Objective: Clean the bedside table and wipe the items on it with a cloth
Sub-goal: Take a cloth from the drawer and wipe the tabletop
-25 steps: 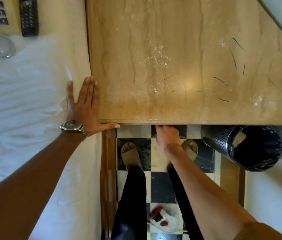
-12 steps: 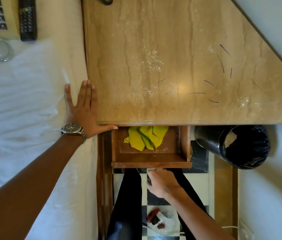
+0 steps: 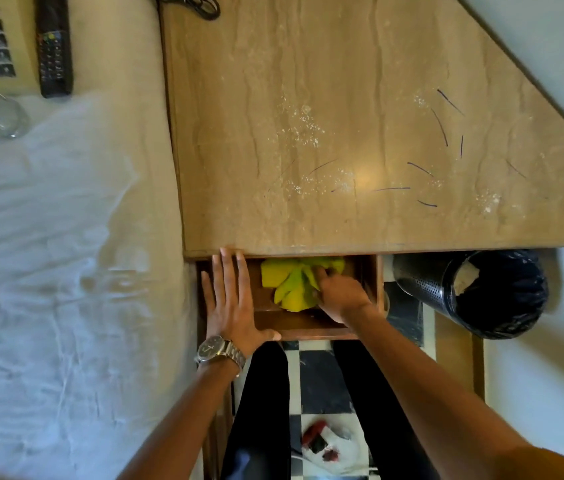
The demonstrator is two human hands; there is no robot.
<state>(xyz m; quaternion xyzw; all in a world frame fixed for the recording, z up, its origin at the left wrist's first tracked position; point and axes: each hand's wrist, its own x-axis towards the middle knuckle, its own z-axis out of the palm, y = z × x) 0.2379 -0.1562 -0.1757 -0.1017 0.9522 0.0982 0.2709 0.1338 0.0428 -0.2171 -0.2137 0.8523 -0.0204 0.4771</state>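
Head view: right hand [image 3: 341, 295] grips yellow cloth [image 3: 292, 284] inside drawer [image 3: 304, 329].

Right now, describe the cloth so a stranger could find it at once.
Start at the marble-topped table beside the bed. Under its near edge an open wooden drawer sticks out, with the right hand reaching in. The cloth is the crumpled bright yellow-green bundle inside, the only vivid colour among brown wood.

Checkered floor [image 3: 322, 393] — white bed [image 3: 48, 271] left, pale wall [image 3: 550, 46].
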